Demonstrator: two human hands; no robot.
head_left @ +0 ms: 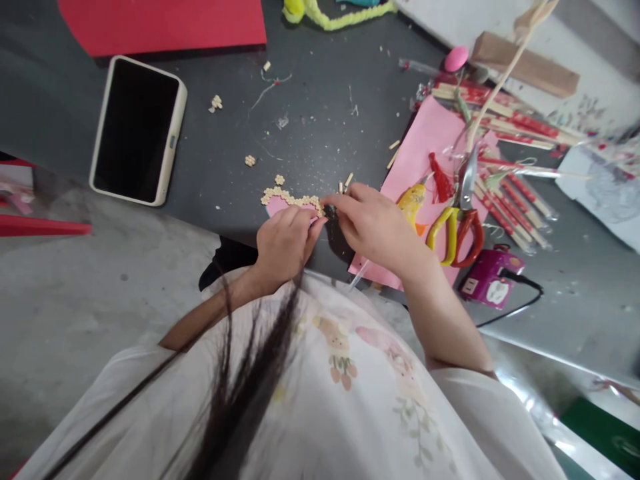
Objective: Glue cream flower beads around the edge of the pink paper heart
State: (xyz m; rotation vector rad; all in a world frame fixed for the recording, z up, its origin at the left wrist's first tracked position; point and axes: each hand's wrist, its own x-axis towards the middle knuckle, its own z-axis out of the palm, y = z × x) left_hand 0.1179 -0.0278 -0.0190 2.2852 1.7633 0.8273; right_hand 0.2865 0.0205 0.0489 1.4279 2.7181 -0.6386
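A pink paper piece [279, 207], edged with small beige flower-like clusters [291, 199], lies at the table's near edge. My left hand [284, 241] pinches its near side, and the fingers cover much of it. At the piece's right end, the fingertips of my right hand [373, 220] are pressed together against the edging. Whatever they hold is too small to make out. Two short pale sticks [349, 179] lie just beyond that hand. Loose beige clusters [250, 161] are scattered farther left on the dark table [320, 120].
A phone [137, 130] lies at left, below a red sheet [170, 27]. Scissors [457, 223] rest on pink paper [430, 127] to the right, near red-wrapped sticks [515, 207]. A purple box [493, 277] with a black cable stands at the near right.
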